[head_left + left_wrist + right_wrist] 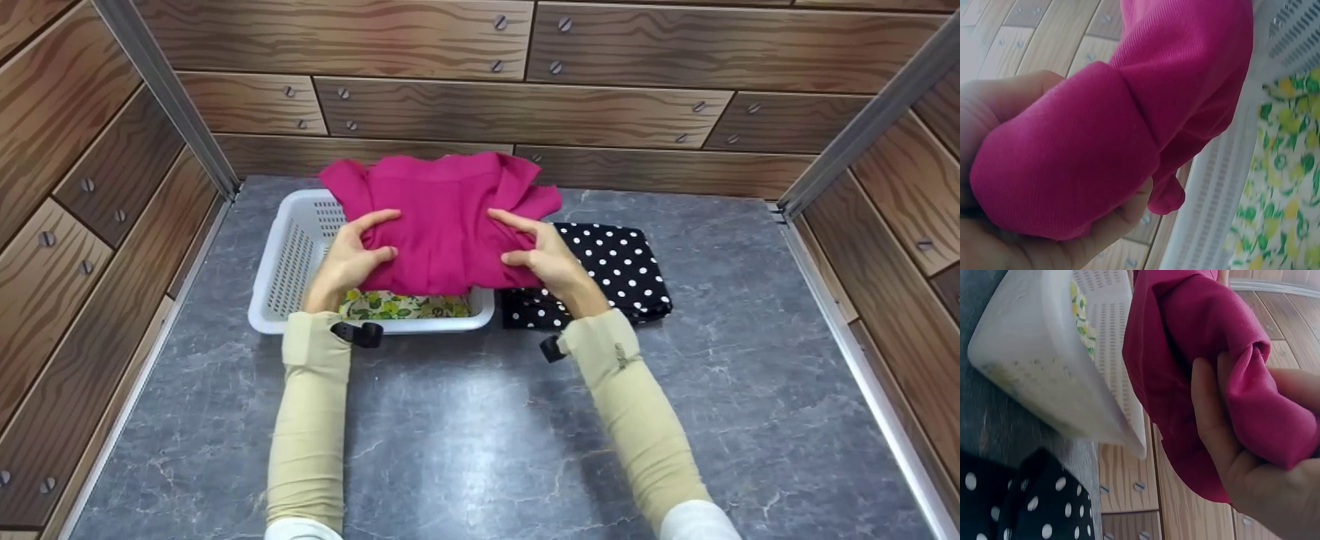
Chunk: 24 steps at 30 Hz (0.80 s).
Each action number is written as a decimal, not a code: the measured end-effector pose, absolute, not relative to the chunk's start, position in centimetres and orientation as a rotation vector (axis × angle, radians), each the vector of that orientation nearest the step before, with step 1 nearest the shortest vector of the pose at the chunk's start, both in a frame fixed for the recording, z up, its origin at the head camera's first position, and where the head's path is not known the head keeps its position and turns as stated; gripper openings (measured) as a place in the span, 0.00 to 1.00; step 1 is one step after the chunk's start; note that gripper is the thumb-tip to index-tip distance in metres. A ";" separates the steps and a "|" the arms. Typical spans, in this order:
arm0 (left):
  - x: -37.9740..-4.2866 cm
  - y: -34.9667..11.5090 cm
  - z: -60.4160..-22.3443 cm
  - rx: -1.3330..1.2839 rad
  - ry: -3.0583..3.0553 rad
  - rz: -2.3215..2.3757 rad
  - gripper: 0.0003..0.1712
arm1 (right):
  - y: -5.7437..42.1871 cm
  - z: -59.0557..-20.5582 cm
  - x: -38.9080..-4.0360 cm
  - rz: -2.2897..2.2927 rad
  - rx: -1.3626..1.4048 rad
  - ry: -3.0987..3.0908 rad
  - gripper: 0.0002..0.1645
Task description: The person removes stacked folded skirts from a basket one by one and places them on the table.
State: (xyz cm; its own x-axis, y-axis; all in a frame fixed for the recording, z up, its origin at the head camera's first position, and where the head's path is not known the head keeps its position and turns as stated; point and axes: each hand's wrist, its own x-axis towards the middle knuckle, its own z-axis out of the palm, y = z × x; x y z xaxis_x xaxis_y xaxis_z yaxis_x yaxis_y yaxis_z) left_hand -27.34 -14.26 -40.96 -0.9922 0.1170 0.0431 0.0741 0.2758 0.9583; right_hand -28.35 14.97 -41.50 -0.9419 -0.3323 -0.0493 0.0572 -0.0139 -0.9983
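Observation:
Both hands hold up a magenta folded garment (pixel 442 225) over a white plastic basket (pixel 281 255). My left hand (pixel 349 259) grips its left side, thumb and index finger on the near face; in the left wrist view the fingers wrap round the cloth (pixel 1072 157). The right side is gripped by my right hand (pixel 551 259), whose fingers (pixel 1213 410) curl into the folds in the right wrist view. Inside the basket lies a white cloth with a yellow and green print (pixel 405 306), partly hidden by the garment.
Right of the basket, a folded black cloth with white polka dots (pixel 615 270) lies on the grey marbled surface (pixel 465 435), partly beneath my right hand. Wood-patterned panels (pixel 420 45) stand at the back and both sides, joined by metal corner posts (pixel 169 90).

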 end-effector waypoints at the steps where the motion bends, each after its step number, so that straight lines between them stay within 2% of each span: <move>1: -27.3 -13.9 -41.0 0.193 2.478 1.855 0.36 | 15.4 -41.6 -28.2 -2.046 -0.293 1.992 0.46; 24: -25.7 -6.3 -42.3 0.347 2.319 2.033 0.33 | 23.7 -42.2 -24.4 -2.118 -0.377 2.123 0.43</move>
